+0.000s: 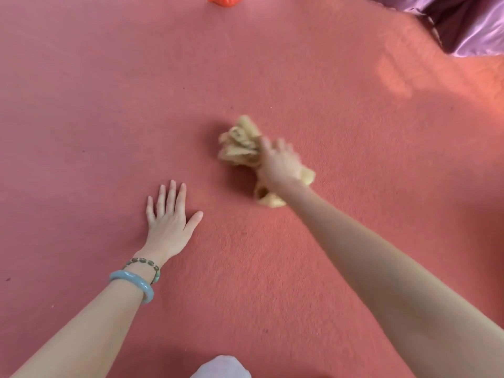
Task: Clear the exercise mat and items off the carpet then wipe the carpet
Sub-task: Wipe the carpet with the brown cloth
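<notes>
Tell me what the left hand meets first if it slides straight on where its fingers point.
Bare carpet: the left hand would pass left of the cloth, perhaps reaching the orange object at the far edge.

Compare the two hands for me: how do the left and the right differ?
The left hand lies flat on the carpet, fingers spread and empty; the right hand grips a crumpled yellow cloth. The left hand is sharp, the right hand motion-blurred. The left wrist wears bracelets; the right wrist is bare. Both are down at the carpet.
</notes>
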A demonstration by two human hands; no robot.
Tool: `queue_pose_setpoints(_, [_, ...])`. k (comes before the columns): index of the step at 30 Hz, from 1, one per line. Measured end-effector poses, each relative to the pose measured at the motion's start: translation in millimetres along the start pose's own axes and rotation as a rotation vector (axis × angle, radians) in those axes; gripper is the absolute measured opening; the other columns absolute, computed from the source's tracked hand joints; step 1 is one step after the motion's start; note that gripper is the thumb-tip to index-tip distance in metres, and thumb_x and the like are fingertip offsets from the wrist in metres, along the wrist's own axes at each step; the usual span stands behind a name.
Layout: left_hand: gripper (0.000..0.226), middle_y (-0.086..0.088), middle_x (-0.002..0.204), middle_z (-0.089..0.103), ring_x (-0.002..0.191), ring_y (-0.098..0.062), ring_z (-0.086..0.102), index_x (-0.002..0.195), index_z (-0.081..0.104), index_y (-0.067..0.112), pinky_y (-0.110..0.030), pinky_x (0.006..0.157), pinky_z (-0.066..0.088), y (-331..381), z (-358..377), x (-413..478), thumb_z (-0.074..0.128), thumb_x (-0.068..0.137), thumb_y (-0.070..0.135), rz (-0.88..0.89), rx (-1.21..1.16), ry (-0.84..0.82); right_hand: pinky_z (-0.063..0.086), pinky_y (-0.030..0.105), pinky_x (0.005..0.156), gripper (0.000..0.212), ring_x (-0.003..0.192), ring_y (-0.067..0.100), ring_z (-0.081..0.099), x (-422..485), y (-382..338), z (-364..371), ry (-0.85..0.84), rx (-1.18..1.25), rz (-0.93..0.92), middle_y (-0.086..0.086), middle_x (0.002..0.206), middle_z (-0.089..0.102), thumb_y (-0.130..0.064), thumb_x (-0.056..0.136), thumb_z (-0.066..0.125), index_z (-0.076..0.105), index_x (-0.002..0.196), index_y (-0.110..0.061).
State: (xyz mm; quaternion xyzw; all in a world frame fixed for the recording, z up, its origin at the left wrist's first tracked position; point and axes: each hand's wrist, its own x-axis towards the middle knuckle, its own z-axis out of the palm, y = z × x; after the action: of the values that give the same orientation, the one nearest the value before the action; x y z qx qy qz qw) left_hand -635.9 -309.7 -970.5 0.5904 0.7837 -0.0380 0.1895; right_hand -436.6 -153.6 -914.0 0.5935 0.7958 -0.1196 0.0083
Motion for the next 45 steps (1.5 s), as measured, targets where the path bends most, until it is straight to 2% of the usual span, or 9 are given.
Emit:
queue_pose_setpoints(5, [0.073, -0.003, 0.158, -0.017, 0.144, -0.02, -0.02, 0.15, -0.008, 0.018, -0.044, 0.114, -0.016, 1.0, -1.5, -0.6, 0.021, 0.095, 0.056, -0.005, 0.018, -0.017, 0.038, 0.051, 0.095, 0.047, 0.117, 0.043, 0.042, -4.1, 113.5, -27.1, 0.047, 0.018, 0.526, 0.023, 0.126, 0.043, -0.014, 0.087, 0.051, 0.035, 0.131, -0.012])
queue_pose_setpoints(8, [0.072, -0.002, 0.158, -0.017, 0.143, -0.02, -0.02, 0.15, -0.007, 0.02, -0.044, 0.114, -0.016, 0.8, -4.2, 0.5, 0.025, 0.096, 0.054, -0.003, -0.035, -0.027, 0.038, 0.053, 0.094, 0.047, 0.115, 0.044, 0.042, -19.0, 109.3, -26.3, 0.047, 0.067, 0.6, 0.023, 0.125, 0.043, -0.012, 0.087, 0.047, 0.033, 0.132, -0.012])
queue_pose_setpoints(15, [0.064, -0.001, 0.159, 0.003, 0.146, -0.016, -0.008, 0.151, 0.009, 0.02, -0.038, 0.116, -0.013, -40.2, -23.9, -25.7, 0.039, 0.098, 0.037, 0.03, -0.198, 0.173, 0.044, 0.041, 0.065, 0.055, 0.082, 0.036, 0.056, -90.9, -73.8, 29.8, -0.018, -0.006, 0.066, 0.016, 0.1, 0.055, -0.003, 0.073, 0.057, 0.048, 0.126, -0.016])
queue_pose_setpoints(19, [0.07, -0.01, 0.159, 0.005, 0.146, -0.024, -0.004, 0.151, 0.015, 0.016, -0.042, 0.116, -0.009, -114.0, -36.2, -48.0, 0.05, 0.09, 0.011, -0.338, -0.308, 0.309, 0.044, 0.031, 0.05, 0.051, 0.058, 0.024, 0.056, -142.2, -163.4, 54.4, -0.101, -0.039, -0.34, 0.005, 0.076, 0.062, -0.017, 0.056, 0.058, 0.055, 0.106, -0.024])
queue_pose_setpoints(23, [0.067, -0.012, 0.159, 0.003, 0.146, -0.027, -0.004, 0.151, 0.01, 0.017, -0.046, 0.115, -0.007, -176.7, -41.3, -58.1, 0.048, 0.096, 0.026, -0.506, -0.245, 0.238, 0.043, 0.029, 0.056, 0.038, 0.062, 0.02, 0.057, -158.1, -194.1, 63.7, -0.137, -0.054, -0.7, -0.001, 0.078, 0.062, -0.024, 0.073, 0.041, 0.061, 0.104, -0.029])
queue_pose_setpoints(30, [0.092, -0.011, 0.158, -0.015, 0.144, -0.024, -0.018, 0.151, -0.007, 0.019, -0.045, 0.114, -0.014, -188.6, -33.3, -42.6, 0.032, 0.085, 0.07, -0.514, -0.264, -0.003, 0.039, 0.041, 0.087, 0.05, 0.107, 0.034, 0.047, -41.4, -119.3, 21.6, -0.059, -0.107, -0.13, 0.015, 0.118, 0.046, -0.015, 0.089, 0.049, 0.031, 0.135, -0.018])
queue_pose_setpoints(37, [0.132, -0.008, 0.155, -0.026, 0.141, -0.022, -0.027, 0.147, -0.018, 0.024, -0.043, 0.113, -0.017, -195.2, -38.0, -47.3, 0.062, 0.059, 0.079, -0.479, -0.24, -0.085, 0.034, 0.049, 0.096, 0.052, 0.119, 0.039, 0.04, 22.3, -78.3, -10.8, -0.025, -0.001, 0.502, 0.02, 0.128, 0.042, -0.009, 0.086, 0.05, 0.031, 0.135, -0.012])
queue_pose_setpoints(40, [0.135, -0.007, 0.156, -0.023, 0.141, -0.02, -0.027, 0.148, -0.015, 0.025, -0.042, 0.113, -0.017, -191.8, -38.0, -46.4, 0.065, 0.054, 0.079, -0.485, -0.273, -0.052, 0.038, 0.048, 0.094, 0.056, 0.117, 0.039, 0.043, 29.0, -131.9, 4.5, -0.054, 0.037, 0.429, 0.018, 0.128, 0.042, -0.011, 0.086, 0.052, 0.029, 0.137, -0.013])
queue_pose_setpoints(45, [0.136, -0.007, 0.157, -0.02, 0.142, -0.02, -0.026, 0.149, -0.012, 0.024, -0.041, 0.113, -0.017, -193.1, -37.2, -46.0, 0.065, 0.052, 0.079, -0.497, -0.282, -0.024, 0.04, 0.045, 0.089, 0.047, 0.113, 0.037, 0.046, 14.3, -276.0, 46.2, -0.115, -0.037, -0.025, 0.018, 0.13, 0.042, -0.012, 0.091, 0.042, 0.031, 0.136, -0.019])
